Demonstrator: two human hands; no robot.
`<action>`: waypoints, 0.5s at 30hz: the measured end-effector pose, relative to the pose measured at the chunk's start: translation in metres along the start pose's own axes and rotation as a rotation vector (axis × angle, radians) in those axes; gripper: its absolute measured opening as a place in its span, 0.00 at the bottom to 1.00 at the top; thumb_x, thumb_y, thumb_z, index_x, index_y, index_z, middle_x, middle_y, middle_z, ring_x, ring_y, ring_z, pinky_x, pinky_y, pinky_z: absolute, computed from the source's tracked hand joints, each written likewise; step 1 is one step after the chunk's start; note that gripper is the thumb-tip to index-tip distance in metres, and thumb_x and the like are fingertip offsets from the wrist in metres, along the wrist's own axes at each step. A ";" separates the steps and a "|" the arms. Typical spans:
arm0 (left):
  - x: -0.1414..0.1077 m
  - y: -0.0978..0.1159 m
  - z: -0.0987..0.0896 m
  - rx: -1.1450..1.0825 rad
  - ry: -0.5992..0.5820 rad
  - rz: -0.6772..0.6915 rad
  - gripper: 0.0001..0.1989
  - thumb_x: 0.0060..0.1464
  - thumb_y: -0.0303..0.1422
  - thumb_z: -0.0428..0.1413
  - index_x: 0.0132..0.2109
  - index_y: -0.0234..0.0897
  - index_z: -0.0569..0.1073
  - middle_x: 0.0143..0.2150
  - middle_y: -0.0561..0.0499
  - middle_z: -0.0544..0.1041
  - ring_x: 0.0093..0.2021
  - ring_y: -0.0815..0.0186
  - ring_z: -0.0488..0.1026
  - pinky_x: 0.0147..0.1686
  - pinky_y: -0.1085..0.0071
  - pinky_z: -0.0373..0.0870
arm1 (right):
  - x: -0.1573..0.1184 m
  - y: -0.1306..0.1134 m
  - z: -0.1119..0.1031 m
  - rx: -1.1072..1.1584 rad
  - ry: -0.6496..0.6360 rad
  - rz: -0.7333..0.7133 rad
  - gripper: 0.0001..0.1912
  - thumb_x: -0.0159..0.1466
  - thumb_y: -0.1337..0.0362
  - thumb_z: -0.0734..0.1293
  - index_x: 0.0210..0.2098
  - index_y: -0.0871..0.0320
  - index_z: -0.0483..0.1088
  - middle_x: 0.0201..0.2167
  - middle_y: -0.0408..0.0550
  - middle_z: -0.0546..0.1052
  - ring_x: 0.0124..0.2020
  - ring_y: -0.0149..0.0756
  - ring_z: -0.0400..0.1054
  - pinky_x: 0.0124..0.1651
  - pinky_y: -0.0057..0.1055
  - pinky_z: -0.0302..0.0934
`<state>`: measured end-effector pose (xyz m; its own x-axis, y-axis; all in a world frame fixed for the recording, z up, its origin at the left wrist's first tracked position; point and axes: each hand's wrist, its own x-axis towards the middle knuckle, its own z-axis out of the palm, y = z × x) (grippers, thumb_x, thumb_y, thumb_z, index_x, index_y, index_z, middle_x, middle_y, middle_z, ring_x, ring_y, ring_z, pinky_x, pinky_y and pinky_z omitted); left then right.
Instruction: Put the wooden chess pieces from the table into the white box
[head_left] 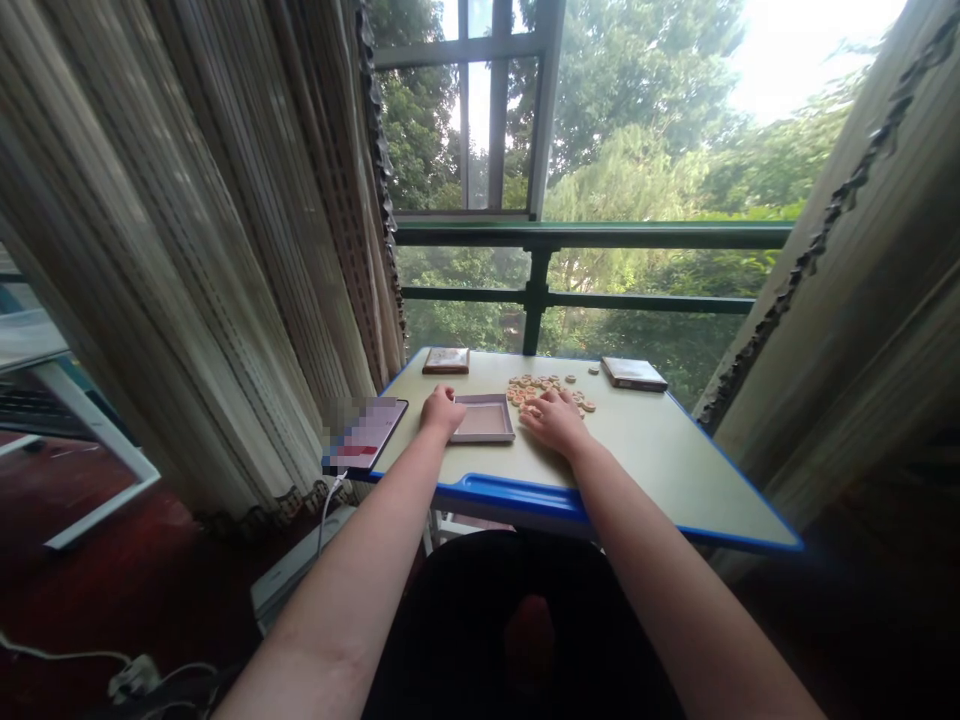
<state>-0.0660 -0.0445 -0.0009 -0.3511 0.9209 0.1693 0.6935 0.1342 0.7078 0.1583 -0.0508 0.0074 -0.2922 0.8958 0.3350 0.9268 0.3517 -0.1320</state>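
Observation:
On the pale desk [652,450] lies a shallow open box [484,437] with a light brown inside, which holds nothing that I can see. My left hand [441,412] is closed on the box's left side. Just right of the box is a loose pile of small round wooden discs [529,383], which look like Chinese chess pieces. My right hand [556,424] rests over the near side of this pile, palm down with its fingers apart. Some discs are hidden under it.
A flat framed box [447,361] lies at the back left, another flat box [634,374] at the back right. A tablet-like device [369,436] with a white cable overhangs the left edge. A blue pen groove [521,490] runs along the front edge.

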 end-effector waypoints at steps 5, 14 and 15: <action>-0.001 0.002 -0.001 -0.038 -0.014 0.000 0.17 0.44 0.30 0.52 0.44 0.34 0.73 0.44 0.45 0.77 0.45 0.62 0.71 0.41 0.74 0.63 | -0.001 0.000 0.002 0.045 0.012 0.057 0.24 0.59 0.49 0.59 0.51 0.48 0.67 0.49 0.50 0.66 0.53 0.48 0.51 0.54 0.41 0.43; -0.005 0.003 -0.004 -0.135 -0.064 0.007 0.09 0.43 0.33 0.52 0.27 0.35 0.76 0.28 0.48 0.77 0.35 0.61 0.71 0.33 0.72 0.62 | 0.002 0.003 0.004 0.135 0.051 0.000 0.14 0.58 0.55 0.62 0.37 0.52 0.75 0.40 0.50 0.71 0.47 0.45 0.57 0.52 0.40 0.47; -0.005 0.003 -0.002 -0.161 -0.079 0.012 0.09 0.43 0.34 0.53 0.27 0.35 0.76 0.27 0.48 0.77 0.36 0.60 0.71 0.33 0.71 0.62 | 0.003 0.004 0.004 0.142 0.062 -0.009 0.13 0.58 0.56 0.62 0.36 0.52 0.76 0.39 0.50 0.72 0.46 0.44 0.57 0.52 0.39 0.47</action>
<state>-0.0638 -0.0500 0.0018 -0.2884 0.9489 0.1279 0.5849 0.0688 0.8082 0.1600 -0.0458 0.0039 -0.2814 0.8753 0.3934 0.8799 0.3989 -0.2581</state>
